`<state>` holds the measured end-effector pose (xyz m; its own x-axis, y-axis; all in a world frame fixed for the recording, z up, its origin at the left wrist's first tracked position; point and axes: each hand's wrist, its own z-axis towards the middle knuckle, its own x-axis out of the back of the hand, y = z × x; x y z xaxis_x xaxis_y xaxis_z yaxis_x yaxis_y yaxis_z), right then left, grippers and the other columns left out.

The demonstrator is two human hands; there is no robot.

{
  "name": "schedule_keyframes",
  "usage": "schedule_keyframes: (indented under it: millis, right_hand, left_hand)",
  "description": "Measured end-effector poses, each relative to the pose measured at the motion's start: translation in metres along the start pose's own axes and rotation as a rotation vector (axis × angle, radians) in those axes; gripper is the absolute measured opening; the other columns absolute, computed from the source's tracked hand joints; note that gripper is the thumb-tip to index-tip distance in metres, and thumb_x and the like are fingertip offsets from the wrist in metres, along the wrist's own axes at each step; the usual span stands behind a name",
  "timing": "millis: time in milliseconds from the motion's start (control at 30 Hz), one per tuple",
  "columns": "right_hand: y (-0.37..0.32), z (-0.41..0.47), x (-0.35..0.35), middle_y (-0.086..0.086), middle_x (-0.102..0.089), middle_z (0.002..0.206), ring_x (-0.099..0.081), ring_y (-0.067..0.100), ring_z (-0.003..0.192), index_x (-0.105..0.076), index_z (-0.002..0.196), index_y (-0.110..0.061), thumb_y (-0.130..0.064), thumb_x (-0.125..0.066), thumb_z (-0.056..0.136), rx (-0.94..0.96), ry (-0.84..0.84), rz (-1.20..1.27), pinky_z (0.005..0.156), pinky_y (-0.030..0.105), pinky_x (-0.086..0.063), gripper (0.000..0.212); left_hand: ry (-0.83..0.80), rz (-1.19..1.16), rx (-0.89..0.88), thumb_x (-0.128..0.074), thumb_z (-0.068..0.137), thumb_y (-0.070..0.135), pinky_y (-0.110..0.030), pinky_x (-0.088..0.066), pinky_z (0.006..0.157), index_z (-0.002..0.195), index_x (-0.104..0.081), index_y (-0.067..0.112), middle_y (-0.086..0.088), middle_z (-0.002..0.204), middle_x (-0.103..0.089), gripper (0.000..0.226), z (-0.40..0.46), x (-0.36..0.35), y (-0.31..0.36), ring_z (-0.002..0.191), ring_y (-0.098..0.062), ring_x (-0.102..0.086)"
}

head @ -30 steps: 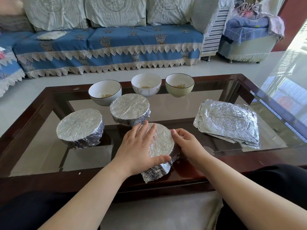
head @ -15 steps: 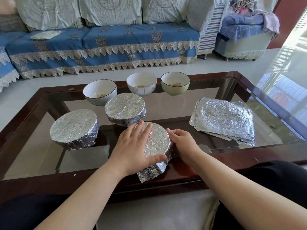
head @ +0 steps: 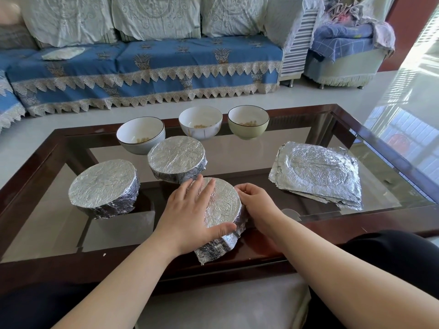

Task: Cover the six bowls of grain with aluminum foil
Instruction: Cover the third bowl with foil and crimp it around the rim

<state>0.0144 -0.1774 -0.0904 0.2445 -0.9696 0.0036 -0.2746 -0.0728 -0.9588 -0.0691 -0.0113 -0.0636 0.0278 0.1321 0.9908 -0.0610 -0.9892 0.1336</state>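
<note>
Glass surface (head: pixel 308 160) with a dark wood rim, blue sofa (head: pixel 166 67) behind. Three foil-covered bowls near the front, three open bowls (head: pixel 200 122) with grain at the back, foil sheets (head: pixel 318 172) stacked to the right. Left hand (head: pixel 190 216) flat on the nearest foil-covered bowl (head: pixel 223 205), fingers straight. Right hand (head: pixel 255 203) curled, pinching foil at its side.

Legible text: none | labels, brands, numbers, signs: none readable on any surface in view
</note>
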Motion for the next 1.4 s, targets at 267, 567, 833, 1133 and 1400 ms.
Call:
schedule_keyframes:
  millis: [267, 567, 833, 1133, 1400]
  right_hand:
    - [0.005, 0.002, -0.003, 0.002, -0.062, 0.08, -0.055, 0.017, 0.07, -0.059, 0.087, -0.02, -0.007, -0.061, 0.091, 0.135, 0.056, -0.125, 0.07, 0.034, -0.045, 0.014]
    - [-0.004, -0.008, 0.001, 0.008, -0.071, 0.078, -0.057, 0.015, 0.065, -0.069, 0.082, -0.02, 0.004, -0.043, 0.085, 0.211, 0.141, -0.264, 0.064, 0.026, -0.046, 0.035]
    - [0.013, -0.028, -0.002, -0.011, -0.067, 0.1, -0.06, -0.003, 0.091, -0.063, 0.101, -0.026, -0.027, -0.041, 0.104, 0.31, 0.016, -0.222, 0.08, 0.018, -0.045, 0.022]
    - [0.024, -0.03, -0.014, -0.004, -0.058, 0.108, -0.053, -0.009, 0.099, -0.055, 0.097, -0.038, -0.008, -0.042, 0.102, 0.421, 0.126, -0.255, 0.084, 0.004, -0.038, 0.033]
    - [0.012, -0.033, -0.02, 0.0, -0.071, 0.089, -0.063, 0.018, 0.077, -0.068, 0.097, -0.023, -0.018, -0.048, 0.102, 0.146, 0.166, 0.039, 0.064, 0.026, -0.052, 0.021]
  left_hand:
    - [-0.006, -0.001, 0.002, -0.003, 0.056, 0.102, -0.042, 0.0, 0.122, 0.155, 0.015, 0.033, 0.003, 0.165, 0.013, 0.123, -0.001, 0.0, 0.0, 0.15, -0.019, 0.012]
    - [-0.001, -0.002, 0.074, -0.001, 0.054, 0.101, -0.043, 0.0, 0.122, 0.155, 0.014, 0.03, 0.0, 0.165, 0.013, 0.124, -0.001, -0.001, 0.004, 0.151, -0.022, 0.012]
    - [0.038, -0.015, 0.185, -0.002, 0.056, 0.097, -0.043, -0.001, 0.121, 0.157, 0.007, 0.026, -0.005, 0.166, 0.009, 0.123, -0.006, 0.0, 0.014, 0.151, -0.026, 0.008]
    - [0.052, 0.001, 0.185, 0.02, 0.044, 0.098, -0.045, -0.003, 0.122, 0.157, 0.007, 0.027, -0.005, 0.166, 0.009, 0.135, -0.007, -0.002, 0.014, 0.151, -0.026, 0.007]
    - [0.05, -0.003, 0.197, 0.013, 0.048, 0.099, -0.045, -0.003, 0.121, 0.157, 0.001, 0.027, -0.005, 0.166, 0.008, 0.131, -0.007, -0.002, 0.015, 0.151, -0.026, 0.007]
